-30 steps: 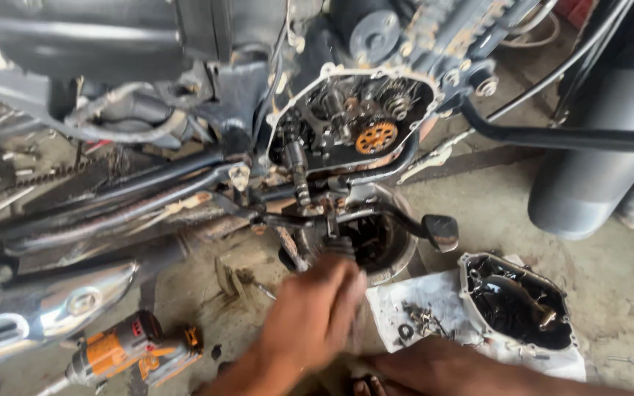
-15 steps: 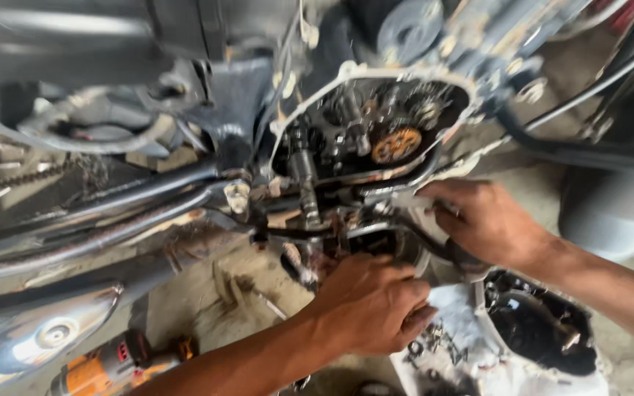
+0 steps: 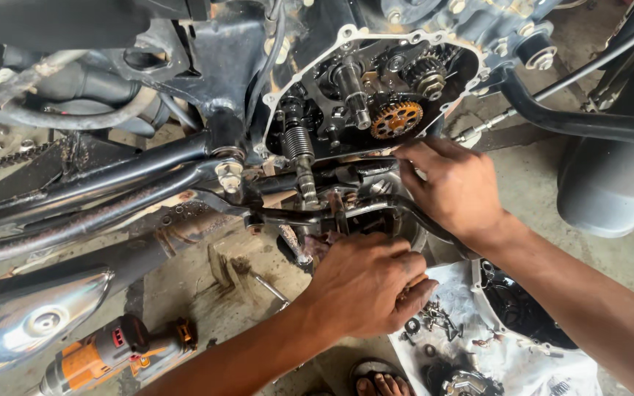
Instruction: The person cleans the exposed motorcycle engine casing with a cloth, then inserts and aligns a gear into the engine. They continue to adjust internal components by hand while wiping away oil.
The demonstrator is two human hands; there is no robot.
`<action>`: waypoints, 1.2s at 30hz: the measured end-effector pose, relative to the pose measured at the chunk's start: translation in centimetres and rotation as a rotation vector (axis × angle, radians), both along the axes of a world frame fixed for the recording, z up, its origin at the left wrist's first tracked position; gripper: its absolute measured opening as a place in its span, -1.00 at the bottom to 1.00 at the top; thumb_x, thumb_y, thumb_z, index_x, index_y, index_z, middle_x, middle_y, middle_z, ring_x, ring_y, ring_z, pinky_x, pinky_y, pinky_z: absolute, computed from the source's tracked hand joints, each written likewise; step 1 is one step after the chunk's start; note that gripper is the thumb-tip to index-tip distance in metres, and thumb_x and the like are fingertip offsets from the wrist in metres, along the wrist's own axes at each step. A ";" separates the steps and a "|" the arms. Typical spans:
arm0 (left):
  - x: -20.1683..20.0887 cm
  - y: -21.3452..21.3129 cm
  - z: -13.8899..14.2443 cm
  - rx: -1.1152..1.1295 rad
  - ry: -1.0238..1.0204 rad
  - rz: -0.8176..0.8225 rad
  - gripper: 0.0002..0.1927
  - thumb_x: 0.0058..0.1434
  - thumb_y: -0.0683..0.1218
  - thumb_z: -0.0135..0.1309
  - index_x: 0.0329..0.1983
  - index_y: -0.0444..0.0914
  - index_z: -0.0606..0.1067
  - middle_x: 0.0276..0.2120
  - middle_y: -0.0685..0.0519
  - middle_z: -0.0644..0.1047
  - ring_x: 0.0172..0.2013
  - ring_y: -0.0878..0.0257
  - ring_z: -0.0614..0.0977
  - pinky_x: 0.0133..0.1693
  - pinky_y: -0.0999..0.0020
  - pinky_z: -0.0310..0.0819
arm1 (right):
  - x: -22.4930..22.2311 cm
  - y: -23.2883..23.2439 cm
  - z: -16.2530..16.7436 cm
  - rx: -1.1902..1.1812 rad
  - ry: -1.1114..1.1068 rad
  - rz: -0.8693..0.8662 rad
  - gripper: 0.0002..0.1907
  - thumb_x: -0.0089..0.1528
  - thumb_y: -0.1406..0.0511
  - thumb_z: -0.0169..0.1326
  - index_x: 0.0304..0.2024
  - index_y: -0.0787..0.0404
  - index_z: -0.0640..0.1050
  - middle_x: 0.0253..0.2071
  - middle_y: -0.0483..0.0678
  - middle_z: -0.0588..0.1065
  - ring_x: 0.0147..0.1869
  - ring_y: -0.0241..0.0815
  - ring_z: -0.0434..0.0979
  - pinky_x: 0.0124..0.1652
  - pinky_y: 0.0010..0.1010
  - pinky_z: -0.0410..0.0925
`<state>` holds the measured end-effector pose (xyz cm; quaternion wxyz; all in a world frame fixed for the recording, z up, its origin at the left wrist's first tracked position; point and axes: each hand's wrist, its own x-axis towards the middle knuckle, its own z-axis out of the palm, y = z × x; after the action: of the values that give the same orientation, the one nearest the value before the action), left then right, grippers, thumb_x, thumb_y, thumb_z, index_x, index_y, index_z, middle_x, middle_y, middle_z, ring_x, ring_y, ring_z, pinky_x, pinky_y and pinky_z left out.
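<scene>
The motorcycle engine (image 3: 376, 95) stands with its side cover off, so the gears, shafts and the orange-toothed gear (image 3: 396, 119) are exposed for access. The removed cover (image 3: 516, 308) lies inside-up on a white sheet (image 3: 508, 359) on the floor, just beside the engine, with small bolts and washers (image 3: 434, 319) gathered on the same sheet; in my judgement this keeps loose parts together and off the dirty concrete.

The left hand (image 3: 368, 282) is below the open case, fingers curled closed around something under the lower frame tube (image 3: 310, 218). What it grips is hidden by the knuckles, so I cannot tell the object. It sits just under the spring-wound shaft (image 3: 301, 158), near but not touching it as far as can be seen.

The right hand (image 3: 456, 187) is at the lower edge of the open case, fingers held together and pressed against the rim, fingertips just below the orange-toothed gear. Whether it pinches a part cannot be told.

An orange cordless driver (image 3: 104, 352) lies on the floor well to the left, apart from both hands. A chrome exhaust pipe (image 3: 31, 323) runs beside it. A sandalled foot (image 3: 379, 383) shows at the bottom edge.
</scene>
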<state>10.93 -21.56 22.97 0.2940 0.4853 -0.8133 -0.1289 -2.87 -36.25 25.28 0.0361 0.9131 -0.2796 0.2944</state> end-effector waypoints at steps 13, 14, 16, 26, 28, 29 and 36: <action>-0.4 0.1 -0.6 0.022 -0.075 0.022 -0.61 0.35 0.14 -0.03 -0.50 -0.16 0.48 -0.61 0.13 0.44 -0.67 0.30 0.41 -0.67 0.29 0.33 | 2.8 -1.5 0.2 -0.317 0.044 0.084 -0.87 0.29 0.31 0.25 -0.11 0.13 0.65 -0.21 -0.10 0.58 -0.21 -0.11 0.56 -0.33 -0.28 0.45; -0.3 0.1 -0.6 0.025 -0.073 0.025 -0.62 0.35 0.14 -0.02 -0.50 -0.15 0.48 -0.61 0.13 0.44 -0.67 0.30 0.42 -0.66 0.29 0.33 | 2.9 -1.5 0.3 -0.326 0.027 0.101 -0.89 0.28 0.31 0.25 -0.13 0.12 0.65 -0.18 -0.13 0.60 -0.21 -0.13 0.57 -0.34 -0.30 0.44; -0.3 0.2 -0.5 0.024 -0.068 0.030 -0.62 0.35 0.14 -0.01 -0.50 -0.15 0.48 -0.61 0.13 0.44 -0.67 0.29 0.43 -0.64 0.28 0.35 | 3.1 -1.6 0.5 -0.332 0.006 0.126 -0.89 0.26 0.30 0.26 -0.15 0.10 0.66 -0.13 -0.16 0.62 -0.19 -0.16 0.58 -0.35 -0.32 0.44; -0.4 0.2 0.2 0.045 -0.093 0.040 -0.62 0.35 0.14 0.00 -0.51 -0.14 0.45 -0.59 0.10 0.45 -0.63 0.25 0.49 -0.60 0.25 0.40 | 4.1 -1.3 1.0 -0.253 0.169 0.152 -0.80 0.23 0.26 0.25 -0.08 0.06 0.70 -0.11 -0.21 0.61 -0.19 -0.19 0.62 -0.31 -0.32 0.48; -0.4 0.3 0.2 0.068 -0.093 0.037 -0.62 0.35 0.14 0.00 -0.52 -0.13 0.45 -0.58 0.11 0.46 -0.63 0.25 0.49 -0.60 0.25 0.41 | 3.9 -1.4 1.5 -0.224 0.225 0.149 -0.78 0.23 0.26 0.24 -0.07 0.05 0.70 -0.09 -0.21 0.61 -0.20 -0.21 0.63 -0.33 -0.33 0.48; -0.4 0.3 0.2 0.072 -0.080 0.035 -0.62 0.35 0.14 -0.01 -0.53 -0.12 0.45 -0.57 0.11 0.46 -0.63 0.26 0.49 -0.59 0.26 0.41 | 3.7 -1.5 1.8 -0.228 0.238 0.155 -0.77 0.21 0.26 0.24 -0.08 0.05 0.70 -0.06 -0.21 0.62 -0.19 -0.23 0.64 -0.34 -0.34 0.48; -0.4 0.4 0.0 0.084 -0.097 0.037 -0.60 0.37 0.16 -0.05 -0.53 -0.11 0.44 -0.57 0.12 0.45 -0.64 0.28 0.46 -0.62 0.28 0.38 | 2.0 -0.9 2.7 -0.182 0.324 0.147 -0.81 0.24 0.24 0.25 -0.08 0.03 0.70 -0.02 -0.26 0.63 -0.19 -0.30 0.64 -0.35 -0.38 0.48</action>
<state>10.53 -21.19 22.97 0.2358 0.5180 -0.8113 -0.1337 -0.91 -37.11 28.01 0.1417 0.9595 -0.1748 0.1695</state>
